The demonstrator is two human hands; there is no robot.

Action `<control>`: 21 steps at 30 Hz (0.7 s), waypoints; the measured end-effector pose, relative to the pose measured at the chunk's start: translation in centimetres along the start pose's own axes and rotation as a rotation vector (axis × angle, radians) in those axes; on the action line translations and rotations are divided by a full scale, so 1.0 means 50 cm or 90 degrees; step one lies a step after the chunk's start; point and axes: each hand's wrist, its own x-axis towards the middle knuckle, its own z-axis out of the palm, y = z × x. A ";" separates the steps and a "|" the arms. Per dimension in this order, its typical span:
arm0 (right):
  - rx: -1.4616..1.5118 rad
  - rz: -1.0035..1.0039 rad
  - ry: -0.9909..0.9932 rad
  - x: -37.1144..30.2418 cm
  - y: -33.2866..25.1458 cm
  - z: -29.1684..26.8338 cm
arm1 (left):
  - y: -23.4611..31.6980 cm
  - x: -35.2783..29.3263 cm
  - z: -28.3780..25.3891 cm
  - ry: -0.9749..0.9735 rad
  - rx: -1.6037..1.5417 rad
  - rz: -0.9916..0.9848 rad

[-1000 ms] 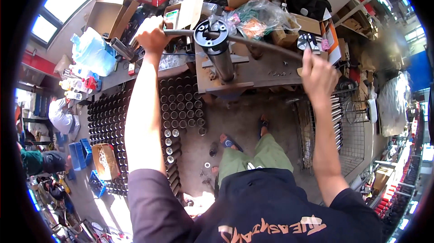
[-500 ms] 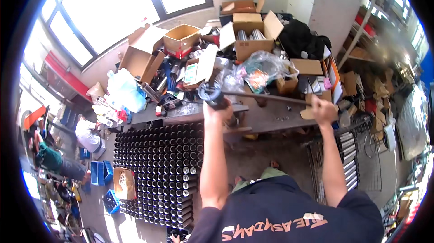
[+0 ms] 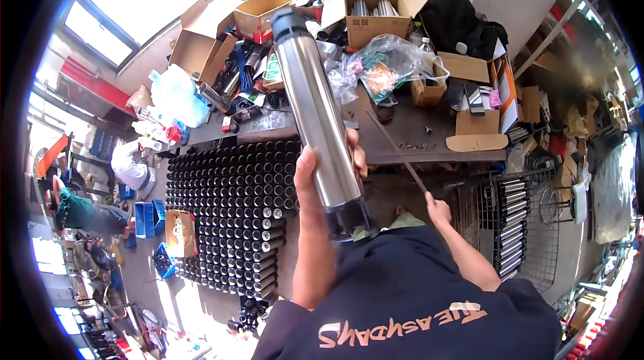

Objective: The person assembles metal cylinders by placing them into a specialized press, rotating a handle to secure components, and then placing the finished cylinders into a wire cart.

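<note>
My left hand (image 3: 306, 173) is wrapped round a long, shiny steel cylinder (image 3: 314, 108), thumb on one side and fingers on the other. A black cap (image 3: 288, 23) closes its far end, and an open black fitting (image 3: 348, 218) sits at its near end, close to my shirt. The cylinder slants up over the workbench (image 3: 409, 152), its far end leaning left. Closed round the near end of a long, thin metal rod (image 3: 397, 150), my right hand (image 3: 439, 210) is at the bench's front edge. The rod points away and to the left, apart from the cylinder.
Cardboard boxes (image 3: 379, 27), plastic bags (image 3: 396, 58) and loose parts crowd the bench. Stacked black-ended tubes (image 3: 225, 206) stand left below it; a wire cart (image 3: 540, 253) holds steel tubes at right. Two people (image 3: 131, 165) are at far left, near blue crates (image 3: 149, 219).
The cylinder has come up into full view, turned lengthwise in my left hand. My right hand has moved down and left, and the rod has swung from nearly level to a steep slant.
</note>
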 end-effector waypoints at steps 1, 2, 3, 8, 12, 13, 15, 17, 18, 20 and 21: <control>0.007 -0.011 -0.031 0.017 -0.032 0.026 | 0.004 -0.002 0.002 0.002 0.026 -0.001; 0.049 -0.033 -0.056 0.043 -0.051 0.051 | 0.007 0.003 0.002 -0.002 0.050 -0.002; 0.091 -0.054 -0.077 0.078 -0.060 0.086 | 0.007 0.010 0.004 -0.010 0.072 -0.005; 0.512 0.051 -0.361 0.172 -0.159 0.146 | -0.006 0.039 0.008 -0.059 0.131 -0.018; 0.532 0.210 -0.477 0.189 -0.195 0.159 | -0.017 0.028 -0.008 -0.082 0.033 -0.023; 0.556 0.195 -0.455 0.185 -0.192 0.168 | -0.021 0.027 -0.015 -0.120 -0.010 -0.052; 0.569 0.169 -0.470 0.199 -0.172 0.175 | -0.035 0.033 0.006 -0.132 -0.121 -0.003; 0.561 0.140 -0.475 0.175 -0.143 0.184 | -0.051 0.031 -0.022 -0.174 -0.251 -0.006; 0.541 0.140 -0.469 0.177 -0.139 0.183 | -0.052 0.032 -0.032 -0.177 -0.277 0.000; 0.518 0.154 -0.442 0.195 -0.111 0.176 | -0.056 0.039 -0.043 -0.173 -0.277 -0.004; 0.498 0.170 -0.391 0.197 -0.105 0.172 | -0.053 0.044 -0.047 -0.186 -0.263 -0.010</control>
